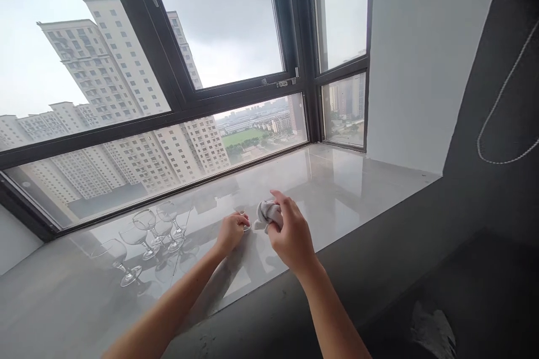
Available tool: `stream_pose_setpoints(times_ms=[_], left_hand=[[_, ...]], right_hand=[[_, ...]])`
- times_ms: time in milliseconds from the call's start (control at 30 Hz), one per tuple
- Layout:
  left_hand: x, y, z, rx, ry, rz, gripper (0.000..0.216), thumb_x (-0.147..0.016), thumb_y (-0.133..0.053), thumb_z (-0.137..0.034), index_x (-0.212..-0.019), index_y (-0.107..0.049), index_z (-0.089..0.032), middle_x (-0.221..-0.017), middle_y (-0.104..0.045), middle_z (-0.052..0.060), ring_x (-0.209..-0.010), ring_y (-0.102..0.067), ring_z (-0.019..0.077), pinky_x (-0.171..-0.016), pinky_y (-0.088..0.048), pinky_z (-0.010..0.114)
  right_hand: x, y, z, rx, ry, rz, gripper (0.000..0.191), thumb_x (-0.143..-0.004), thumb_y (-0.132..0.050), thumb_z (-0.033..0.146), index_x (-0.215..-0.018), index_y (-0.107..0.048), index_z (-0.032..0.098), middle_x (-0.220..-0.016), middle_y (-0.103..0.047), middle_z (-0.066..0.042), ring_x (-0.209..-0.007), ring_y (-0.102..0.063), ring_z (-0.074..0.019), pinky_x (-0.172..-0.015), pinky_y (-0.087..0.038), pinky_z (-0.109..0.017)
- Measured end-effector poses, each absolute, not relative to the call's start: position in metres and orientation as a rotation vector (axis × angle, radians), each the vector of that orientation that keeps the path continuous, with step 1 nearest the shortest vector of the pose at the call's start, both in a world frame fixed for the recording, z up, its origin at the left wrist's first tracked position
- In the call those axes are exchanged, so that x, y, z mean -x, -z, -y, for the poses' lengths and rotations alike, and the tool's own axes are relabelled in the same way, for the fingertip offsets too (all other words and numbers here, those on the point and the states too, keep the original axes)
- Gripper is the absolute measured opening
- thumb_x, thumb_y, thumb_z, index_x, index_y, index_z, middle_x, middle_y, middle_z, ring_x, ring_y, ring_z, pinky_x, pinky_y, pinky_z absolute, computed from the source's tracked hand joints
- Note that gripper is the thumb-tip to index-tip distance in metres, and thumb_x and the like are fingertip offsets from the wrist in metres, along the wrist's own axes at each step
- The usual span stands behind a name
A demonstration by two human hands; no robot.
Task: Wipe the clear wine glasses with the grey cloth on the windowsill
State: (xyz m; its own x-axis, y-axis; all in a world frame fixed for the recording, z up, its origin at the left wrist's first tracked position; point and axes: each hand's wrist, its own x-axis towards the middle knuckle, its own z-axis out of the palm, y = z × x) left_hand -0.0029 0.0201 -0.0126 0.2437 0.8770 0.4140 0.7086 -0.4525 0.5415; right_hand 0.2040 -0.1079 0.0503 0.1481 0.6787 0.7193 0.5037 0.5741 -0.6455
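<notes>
The left hand (231,233) is closed in a pinch around a small clear piece (247,228), apparently the foot or stem of a glass, low over the glossy windowsill (337,188); the fingers hide most of it, so I cannot tell which way its long axis runs. Just to its right, the right hand (292,233) grips a pale cloth (265,210) between thumb and curled fingers, bunched into a lump that juts out on the left side of the hand, its loose lower corner pointing toward the clear piece. To the left of both hands, a cluster of stemmed glasses (162,228) stands upright on their feet, bowls up, close together. The sill's front edge runs diagonally beneath the forearms, the dark window frame (181,106) bounds its back, and its surface stretches rightward from the right hand to the pale wall (412,67).
</notes>
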Motion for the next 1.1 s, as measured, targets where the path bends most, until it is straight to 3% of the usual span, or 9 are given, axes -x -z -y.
stream_pose_setpoints(times_ms=[200, 400, 633, 700, 800, 933, 1100], left_hand=[[-0.031, 0.006, -0.074, -2.355, -0.843, -1.512, 0.033, -0.066, -0.047, -0.003, -0.068, -0.076, -0.018, -0.088, -0.073, 0.004, -0.087, -0.067, 0.0164, -0.088, -0.05, 0.028], [-0.042, 0.006, -0.107, -2.377, -0.811, -1.582, 0.032, -0.073, -0.048, -0.004, -0.078, -0.077, -0.016, -0.111, -0.069, 0.011, -0.115, -0.061, 0.0222, -0.103, -0.045, 0.036], [-0.003, -0.012, -0.053, -2.406, -0.49, -1.59, 0.039, -0.079, -0.06, -0.021, -0.116, -0.072, -0.024, -0.145, -0.051, 0.012, -0.134, -0.048, 0.0299, -0.109, -0.039, 0.042], [0.025, -0.016, -0.01, -2.435, -0.595, -1.606, 0.033, -0.084, -0.055, -0.029, -0.112, -0.072, -0.024, -0.139, -0.057, 0.01, -0.127, -0.055, 0.0276, -0.102, -0.046, 0.039], [0.085, -0.022, 0.063, -2.42, -0.762, -1.756, 0.03, -0.089, -0.048, -0.042, -0.094, -0.072, -0.024, -0.112, -0.071, 0.007, -0.093, -0.068, 0.0217, -0.074, -0.053, 0.029], [0.178, -0.032, 0.139, -2.085, -1.197, -2.448, 0.032, -0.082, -0.055, -0.054, -0.085, -0.067, -0.024, -0.079, -0.068, 0.002, -0.065, -0.06, 0.018, -0.063, -0.049, 0.029], [0.243, -0.039, 0.157, -1.564, -1.509, -2.579, 0.056, -0.069, -0.061, -0.069, -0.096, -0.06, -0.021, -0.085, -0.065, 0.004, -0.08, -0.064, 0.0239, -0.071, -0.052, 0.035]], right_hand=[[-0.218, -0.034, 0.093, 1.115, -0.233, 1.313, 0.061, -0.076, -0.05, 0.01, -0.135, -0.045, 0.022, -0.115, -0.06, -0.01, -0.102, -0.06, -0.0235, -0.082, -0.052, -0.036], [-0.224, -0.021, 0.085, 1.141, -0.266, 1.275, 0.058, -0.074, -0.05, 0.012, -0.132, -0.047, 0.021, -0.115, -0.061, -0.011, -0.104, -0.059, -0.0244, -0.085, -0.052, -0.038], [-0.225, -0.004, 0.077, 1.22, -0.296, 1.289, 0.057, -0.073, -0.05, 0.013, -0.13, -0.049, 0.02, -0.112, -0.062, -0.011, -0.102, -0.06, -0.0248, -0.085, -0.052, -0.039], [-0.226, -0.006, 0.078, 1.216, -0.319, 1.277, 0.056, -0.074, -0.05, 0.015, -0.131, -0.049, 0.02, -0.112, -0.062, -0.011, -0.1, -0.06, -0.0245, -0.082, -0.052, -0.037], [-0.223, -0.008, 0.08, 1.202, -0.365, 1.271, 0.055, -0.077, -0.05, 0.018, -0.132, -0.048, 0.02, -0.112, -0.062, -0.011, -0.098, -0.06, -0.024, -0.076, -0.053, -0.034], [-0.215, -0.008, 0.08, 1.185, -0.394, 1.287, 0.054, -0.078, -0.05, 0.019, -0.132, -0.048, 0.021, -0.109, -0.062, -0.01, -0.095, -0.06, -0.0232, -0.074, -0.052, -0.033], [-0.206, -0.005, 0.081, 1.169, -0.38, 1.31, 0.053, -0.077, -0.051, 0.021, -0.13, -0.049, 0.021, -0.106, -0.063, -0.009, -0.093, -0.061, -0.0231, -0.075, -0.051, -0.033]])
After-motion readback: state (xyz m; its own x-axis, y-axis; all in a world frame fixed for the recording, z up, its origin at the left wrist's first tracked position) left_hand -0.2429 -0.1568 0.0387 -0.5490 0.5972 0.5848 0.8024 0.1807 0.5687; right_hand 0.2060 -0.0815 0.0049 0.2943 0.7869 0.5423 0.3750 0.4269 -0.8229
